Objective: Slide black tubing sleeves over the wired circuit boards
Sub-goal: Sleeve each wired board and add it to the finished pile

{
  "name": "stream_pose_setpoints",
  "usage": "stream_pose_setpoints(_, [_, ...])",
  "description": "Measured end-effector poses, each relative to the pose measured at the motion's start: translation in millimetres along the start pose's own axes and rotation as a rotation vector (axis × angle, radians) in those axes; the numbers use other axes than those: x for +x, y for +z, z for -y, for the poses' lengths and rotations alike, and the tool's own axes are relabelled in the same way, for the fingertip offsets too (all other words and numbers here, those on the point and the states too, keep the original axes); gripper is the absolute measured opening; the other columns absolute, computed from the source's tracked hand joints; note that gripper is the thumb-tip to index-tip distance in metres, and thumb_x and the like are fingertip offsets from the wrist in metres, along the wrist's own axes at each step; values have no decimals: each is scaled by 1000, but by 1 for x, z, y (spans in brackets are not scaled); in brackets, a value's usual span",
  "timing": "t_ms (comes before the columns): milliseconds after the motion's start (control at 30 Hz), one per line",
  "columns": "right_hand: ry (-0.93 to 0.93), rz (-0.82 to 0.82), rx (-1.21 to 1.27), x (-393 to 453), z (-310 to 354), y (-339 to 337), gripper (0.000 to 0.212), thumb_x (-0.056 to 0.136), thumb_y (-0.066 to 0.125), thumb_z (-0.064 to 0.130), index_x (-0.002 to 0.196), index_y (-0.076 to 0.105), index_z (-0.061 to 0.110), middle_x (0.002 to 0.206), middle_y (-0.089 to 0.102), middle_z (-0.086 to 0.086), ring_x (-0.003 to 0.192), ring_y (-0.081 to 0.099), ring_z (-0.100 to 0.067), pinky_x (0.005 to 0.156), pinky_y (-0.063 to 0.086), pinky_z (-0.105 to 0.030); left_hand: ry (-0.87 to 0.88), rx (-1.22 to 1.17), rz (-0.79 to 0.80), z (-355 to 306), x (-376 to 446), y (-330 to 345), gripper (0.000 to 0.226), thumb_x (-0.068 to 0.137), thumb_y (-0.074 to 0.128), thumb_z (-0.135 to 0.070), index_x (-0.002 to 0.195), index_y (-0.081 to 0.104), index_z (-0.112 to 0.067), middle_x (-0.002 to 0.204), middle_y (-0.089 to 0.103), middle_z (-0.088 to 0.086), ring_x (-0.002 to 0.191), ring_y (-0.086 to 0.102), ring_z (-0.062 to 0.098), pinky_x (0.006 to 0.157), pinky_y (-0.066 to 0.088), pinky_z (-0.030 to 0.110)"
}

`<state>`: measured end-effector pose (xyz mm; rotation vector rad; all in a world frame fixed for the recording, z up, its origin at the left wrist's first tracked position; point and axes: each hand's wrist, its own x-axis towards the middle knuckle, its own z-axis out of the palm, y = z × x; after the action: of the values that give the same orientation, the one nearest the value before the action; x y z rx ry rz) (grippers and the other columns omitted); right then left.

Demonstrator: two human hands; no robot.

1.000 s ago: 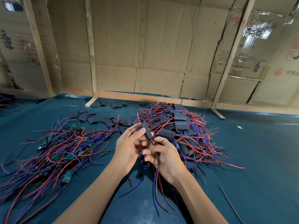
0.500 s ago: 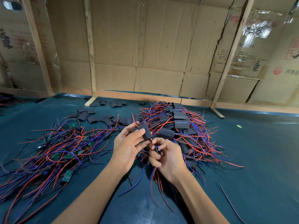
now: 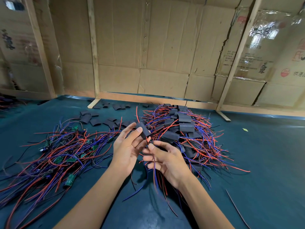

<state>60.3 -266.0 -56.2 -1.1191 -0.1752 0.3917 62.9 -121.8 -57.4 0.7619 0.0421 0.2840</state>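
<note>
The left hand [image 3: 127, 149] pinches a black tubing sleeve [image 3: 144, 130] between thumb and fingertips, raised just above the teal mat [image 3: 264, 162] with its lower mouth tilted toward the right hand [image 3: 166, 160], presumably so the wires can run straight through it. The right hand's thumb and forefinger are curled close at a thin bundle of red and blue wires [image 3: 154, 172] just under the sleeve; the bundle hangs down past the palm, but whether the fingers truly clamp it I cannot tell. A red wire [image 3: 137, 114] sticks up beyond the sleeve's far end, which suggests the board is already inside or nearly so; the board itself is hidden. Left of the sleeve lies the heap of bare wired circuit boards [image 3: 62, 154], green boards showing; right of it, the heap of sleeved boards [image 3: 186, 128]. Keeping the two apart likely saves sorting. Behind the sleeve, toward the cardboard wall [image 3: 161, 47], loose empty sleeves [image 3: 95, 120] are scattered within easy reach of the left hand
</note>
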Motion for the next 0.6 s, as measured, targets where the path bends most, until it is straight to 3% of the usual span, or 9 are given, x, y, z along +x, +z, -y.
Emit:
stream_pose_setpoints(133, [4, -28, -50, 0, 0, -2, 34, 78, 80, 22, 99, 63, 1, 74, 67, -11, 48, 56, -13, 37, 39, -21, 19, -24, 19, 0, 2, -1, 44, 73, 77, -11, 115, 63, -12, 101, 73, 17, 78, 72, 26, 69, 60, 33])
stream_pose_setpoints(367, [-63, -45, 37, -1, 1, -7, 33, 83, 74, 9, 113, 65, 1, 95, 73, -16, 63, 66, -17, 42, 40, -22, 11, 23, 65, 3, 0, 1, 43, 76, 76, -6, 116, 63, -13, 95, 71, 18, 79, 69, 30, 60, 57, 31])
stream_pose_setpoints(600, [-103, -68, 10, -2, 1, -4, 24, 74, 79, 14, 96, 68, 10, 84, 70, -10, 59, 62, -16, 39, 37, -22, 6, 45, 90, 7, 2, 1, 33, 85, 68, 1, 116, 63, -12, 97, 72, 16, 86, 72, 32, 62, 58, 30])
